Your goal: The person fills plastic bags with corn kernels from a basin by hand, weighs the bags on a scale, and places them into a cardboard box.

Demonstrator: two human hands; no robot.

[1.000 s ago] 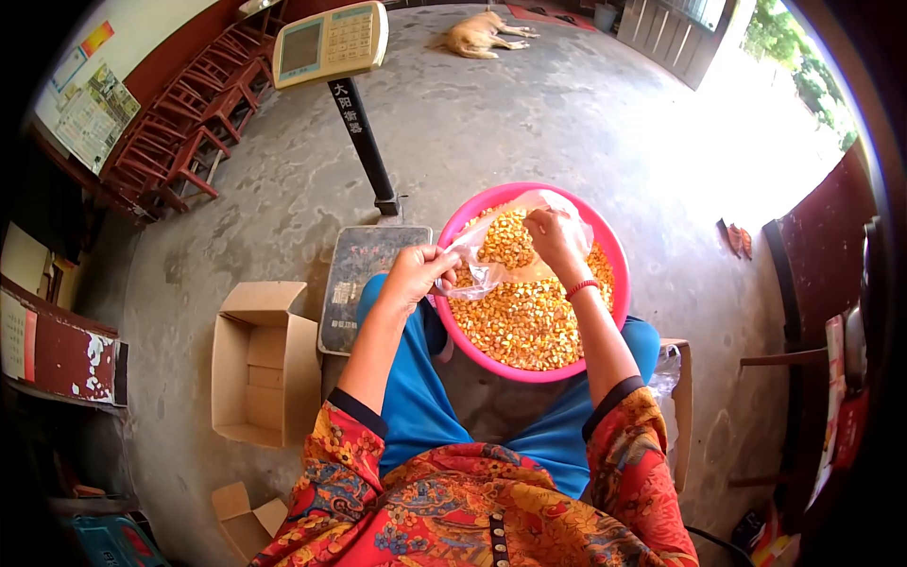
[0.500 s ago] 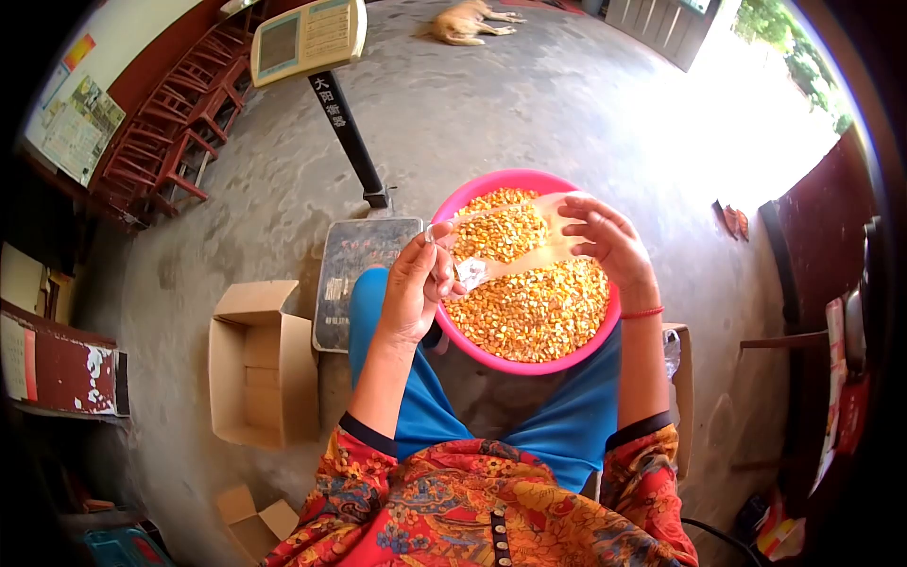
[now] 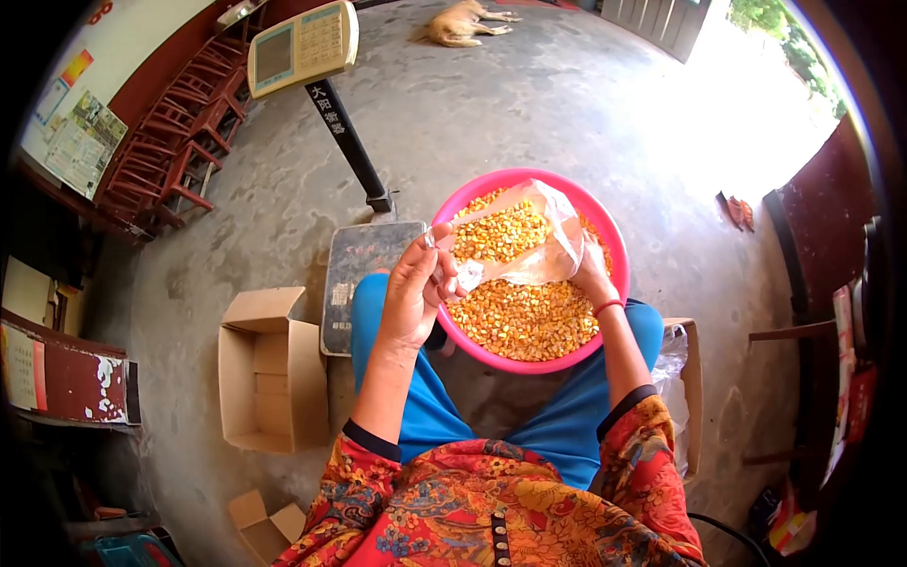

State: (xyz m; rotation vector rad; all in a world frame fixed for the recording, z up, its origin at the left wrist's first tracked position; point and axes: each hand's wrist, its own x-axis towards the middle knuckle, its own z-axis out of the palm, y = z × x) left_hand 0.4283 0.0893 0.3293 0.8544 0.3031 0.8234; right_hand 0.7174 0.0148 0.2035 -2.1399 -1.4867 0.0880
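A pink basin (image 3: pixel 619 248) full of yellow corn kernels (image 3: pixel 529 326) stands between my knees. Over it a clear plastic bag (image 3: pixel 557 250) hangs with its mouth spread, and kernels show through and inside its opening. My left hand (image 3: pixel 416 283) is closed on the bag's gathered edge at the basin's left rim. At the right side of the bag, my right hand (image 3: pixel 593 272) is low against the plastic and the kernels; its fingers are mostly hidden behind the bag.
A platform scale (image 3: pixel 364 274) with a display (image 3: pixel 302 49) on a post stands left of the basin. Open cardboard boxes (image 3: pixel 269 378) lie at the left, another box (image 3: pixel 694 397) with plastic at the right. Farther off are wooden chairs (image 3: pixel 179 161) and a lying dog (image 3: pixel 465 24).
My right hand let go of the bag's edge, opened above it, then moved down to the bag's right side. My left hand kept its hold. The bag's right part now stands up more.
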